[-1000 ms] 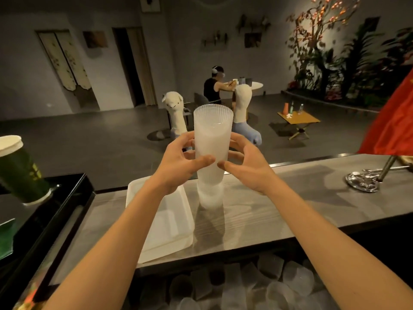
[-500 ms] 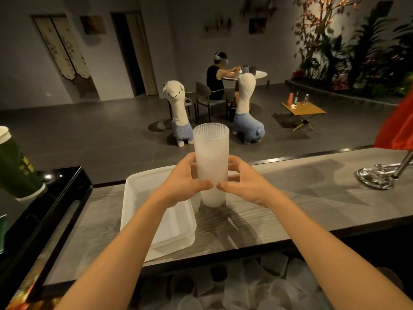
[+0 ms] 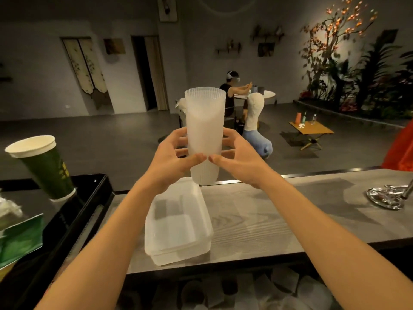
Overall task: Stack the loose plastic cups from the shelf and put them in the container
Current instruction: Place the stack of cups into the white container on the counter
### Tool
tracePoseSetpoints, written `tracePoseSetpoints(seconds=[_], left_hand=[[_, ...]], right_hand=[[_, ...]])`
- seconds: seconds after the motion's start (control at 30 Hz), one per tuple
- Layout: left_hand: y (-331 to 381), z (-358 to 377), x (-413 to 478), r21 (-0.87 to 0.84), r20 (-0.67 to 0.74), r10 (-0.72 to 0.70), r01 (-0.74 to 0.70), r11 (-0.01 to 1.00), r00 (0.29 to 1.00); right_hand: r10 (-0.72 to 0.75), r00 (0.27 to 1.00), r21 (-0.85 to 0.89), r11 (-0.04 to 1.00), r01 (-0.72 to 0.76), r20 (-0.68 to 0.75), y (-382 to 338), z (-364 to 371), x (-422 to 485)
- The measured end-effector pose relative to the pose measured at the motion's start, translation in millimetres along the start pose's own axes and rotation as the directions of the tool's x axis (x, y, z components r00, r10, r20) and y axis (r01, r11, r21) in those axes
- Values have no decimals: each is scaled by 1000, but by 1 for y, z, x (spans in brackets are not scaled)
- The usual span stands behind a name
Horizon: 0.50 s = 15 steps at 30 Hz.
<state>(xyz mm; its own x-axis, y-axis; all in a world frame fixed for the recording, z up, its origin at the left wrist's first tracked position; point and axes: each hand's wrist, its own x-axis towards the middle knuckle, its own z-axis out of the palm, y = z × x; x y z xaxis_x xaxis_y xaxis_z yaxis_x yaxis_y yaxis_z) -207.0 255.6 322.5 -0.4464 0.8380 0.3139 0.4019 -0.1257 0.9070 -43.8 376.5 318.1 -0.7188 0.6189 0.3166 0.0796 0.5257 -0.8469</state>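
A tall stack of frosted plastic cups (image 3: 205, 130) stands upright in the air above the counter. My left hand (image 3: 173, 161) grips its lower half from the left, and my right hand (image 3: 239, 162) grips it from the right, with both thumbs meeting in front. Below the stack lies the clear rectangular plastic container (image 3: 178, 233) on the grey wooden counter (image 3: 279, 215); the stack's bottom hangs over the container's far end. Several loose frosted cups (image 3: 243, 291) lie on the shelf under the counter's front edge.
A green paper cup (image 3: 42, 166) stands on a black tray (image 3: 89, 198) at the left. A shiny metal stand base (image 3: 386, 198) sits at the counter's right, beside red cloth (image 3: 402, 148). Beyond the counter, a person sits at a table (image 3: 230, 90).
The cup stack stood on the counter right of the container half a second ago. Both hands have since lifted it and carried it left, over the container's far end.
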Motion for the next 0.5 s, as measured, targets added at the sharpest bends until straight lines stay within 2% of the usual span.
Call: tracePoseSetpoints(seconds=[0.13,0.5], left_hand=[[-7,-32,-9,6,-66,-29,29,1000,997],[-80,-77,-24,20,-116,-144,148,989,983]], right_hand=[[-21,998,2,1000,21,55,-13,32,15],[85,982,28,995,-91,171,20,117,38]])
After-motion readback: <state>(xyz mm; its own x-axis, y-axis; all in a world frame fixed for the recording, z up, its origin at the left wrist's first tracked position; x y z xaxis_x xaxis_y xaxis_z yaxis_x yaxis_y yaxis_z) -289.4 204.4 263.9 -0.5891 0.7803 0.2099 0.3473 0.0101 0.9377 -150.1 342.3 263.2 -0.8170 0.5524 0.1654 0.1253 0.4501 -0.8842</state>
